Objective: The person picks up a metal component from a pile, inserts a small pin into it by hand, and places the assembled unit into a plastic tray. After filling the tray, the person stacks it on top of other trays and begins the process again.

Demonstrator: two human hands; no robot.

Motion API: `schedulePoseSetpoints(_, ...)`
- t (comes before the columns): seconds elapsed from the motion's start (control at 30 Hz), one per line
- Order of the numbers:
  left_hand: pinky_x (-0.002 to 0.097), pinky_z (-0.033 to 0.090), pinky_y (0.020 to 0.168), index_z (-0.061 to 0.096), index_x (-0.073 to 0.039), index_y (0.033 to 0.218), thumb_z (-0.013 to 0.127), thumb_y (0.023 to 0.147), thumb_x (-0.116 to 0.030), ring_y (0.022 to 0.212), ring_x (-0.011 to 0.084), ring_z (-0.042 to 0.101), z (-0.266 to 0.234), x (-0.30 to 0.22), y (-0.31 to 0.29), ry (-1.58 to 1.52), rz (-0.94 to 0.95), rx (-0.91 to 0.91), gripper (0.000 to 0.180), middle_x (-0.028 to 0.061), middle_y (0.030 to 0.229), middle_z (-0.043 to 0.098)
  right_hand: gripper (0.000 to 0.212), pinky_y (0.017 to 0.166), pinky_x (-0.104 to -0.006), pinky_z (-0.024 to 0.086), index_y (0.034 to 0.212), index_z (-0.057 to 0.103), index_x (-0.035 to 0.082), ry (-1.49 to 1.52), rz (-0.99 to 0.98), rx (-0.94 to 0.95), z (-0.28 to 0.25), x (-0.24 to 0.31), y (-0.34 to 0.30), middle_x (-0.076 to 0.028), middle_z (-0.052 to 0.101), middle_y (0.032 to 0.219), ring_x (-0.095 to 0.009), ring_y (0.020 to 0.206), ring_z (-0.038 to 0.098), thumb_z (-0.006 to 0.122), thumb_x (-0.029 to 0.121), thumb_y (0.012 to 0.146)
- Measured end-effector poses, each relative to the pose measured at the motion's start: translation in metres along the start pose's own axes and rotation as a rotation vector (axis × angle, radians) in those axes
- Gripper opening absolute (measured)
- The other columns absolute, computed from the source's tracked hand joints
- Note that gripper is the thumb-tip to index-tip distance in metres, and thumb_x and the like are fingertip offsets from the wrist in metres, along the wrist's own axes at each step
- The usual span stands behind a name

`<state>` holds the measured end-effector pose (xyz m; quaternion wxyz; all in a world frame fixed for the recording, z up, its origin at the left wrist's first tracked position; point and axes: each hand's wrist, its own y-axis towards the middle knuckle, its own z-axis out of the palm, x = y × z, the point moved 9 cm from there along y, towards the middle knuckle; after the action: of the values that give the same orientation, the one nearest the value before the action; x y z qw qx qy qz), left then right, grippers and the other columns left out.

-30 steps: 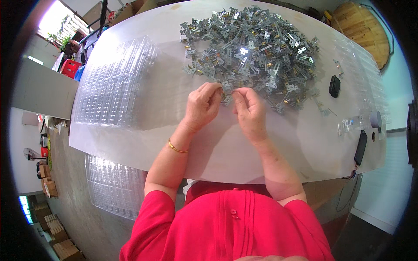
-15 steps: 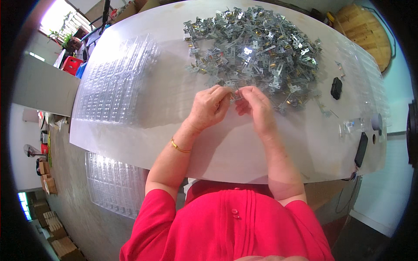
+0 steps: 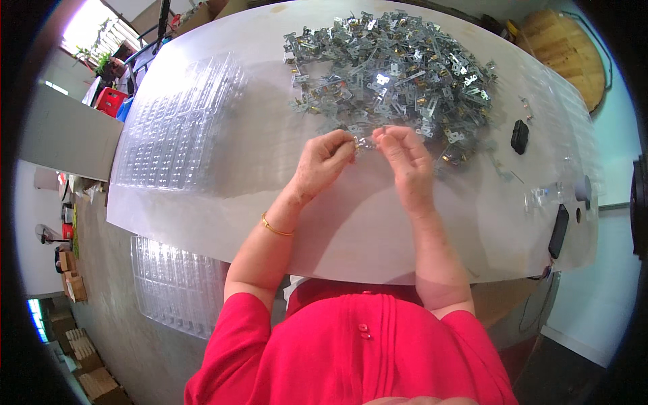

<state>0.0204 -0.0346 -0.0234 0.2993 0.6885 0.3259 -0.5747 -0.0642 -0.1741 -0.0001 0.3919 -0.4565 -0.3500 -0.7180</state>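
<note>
A big heap of small stamped metal brackets [image 3: 405, 74], silver with some brass-coloured bits, covers the far middle of the table. Just in front of its near edge, my left hand [image 3: 324, 163] is closed in a pinch on a small shiny metal bracket [image 3: 364, 143]. My right hand [image 3: 409, 165], thumb against forefinger, is closed at the bracket's right side. Whether it grips this same bracket or a separate small part is too fine to make out. A gold bangle [image 3: 277, 226] circles my left wrist.
Clear plastic compartment trays [image 3: 172, 128] are stacked on the table's left, and more trays [image 3: 179, 283] sit lower, beside the table. Along the right lie a black box-shaped object [image 3: 519, 137], a dark phone-like slab [image 3: 559, 231] and further clear trays [image 3: 560, 115].
My hands have drawn slightly apart, the right moving a little to the right and turning. The metal bracket now shows more plainly between them.
</note>
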Motion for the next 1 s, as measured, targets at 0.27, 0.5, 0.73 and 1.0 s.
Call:
schedulePoseSetpoints(0.27, 0.0231, 0.045, 0.058, 0.068, -0.003, 0.089, 0.058, 0.094, -0.022, 0.065, 0.007, 0.057, 0.007, 0.0, -0.001, -0.059, -0.176, 0.095, 0.023, 0.0015, 0.075, 0.065, 0.006, 0.081, -0.028, 0.049, 0.097, 0.064, 0.004, -0.428, -0.367, 0.164, 0.021, 0.021, -0.005, -0.007, 0.066, 0.098, -0.014, 0.085, 0.06, 0.066, 0.009, 0.095)
schedulePoseSetpoints(0.5, 0.0255, 0.05, 0.059, 0.064, 0.0, 0.118, 0.049, 0.101, -0.036, 0.071, 0.0144, 0.065, 0.014, 0.006, -0.001, -0.385, -0.224, 0.229, 0.043, 0.0124, 0.092, 0.071, 0.007, 0.074, -0.0245, 0.048, 0.099, 0.064, 0.005, -0.301, -0.106, 0.089, 0.006, -0.001, -0.002, -0.001, 0.065, 0.091, -0.009, 0.078, 0.058, 0.065, 0.012, 0.096)
schedulePoseSetpoints(0.73, 0.04, 0.054, 0.075, 0.048, 0.007, 0.138, 0.037, 0.1, -0.033, 0.084, 0.0329, 0.068, 0.016, -0.001, 0.005, -0.869, -0.071, 0.382, 0.056, 0.0285, 0.112, 0.067, 0.011, 0.076, -0.0254, 0.051, 0.102, 0.062, 0.005, 0.091, 0.032, -0.108, -0.009, -0.006, 0.002, -0.001, 0.064, 0.093, -0.009, 0.081, 0.059, 0.062, 0.017, 0.1)
schedulePoseSetpoints(1.0, 0.0406, 0.054, 0.085, 0.046, 0.002, 0.14, 0.056, 0.098, -0.009, 0.096, 0.0277, 0.068, 0.015, -0.01, -0.001, -0.694, 0.043, 0.284, 0.045, 0.0237, 0.121, 0.064, 0.013, 0.081, -0.0288, 0.053, 0.103, 0.061, 0.006, 0.307, 0.128, -0.169, -0.016, -0.024, 0.002, -0.003, 0.064, 0.097, -0.011, 0.085, 0.061, 0.06, 0.018, 0.101)
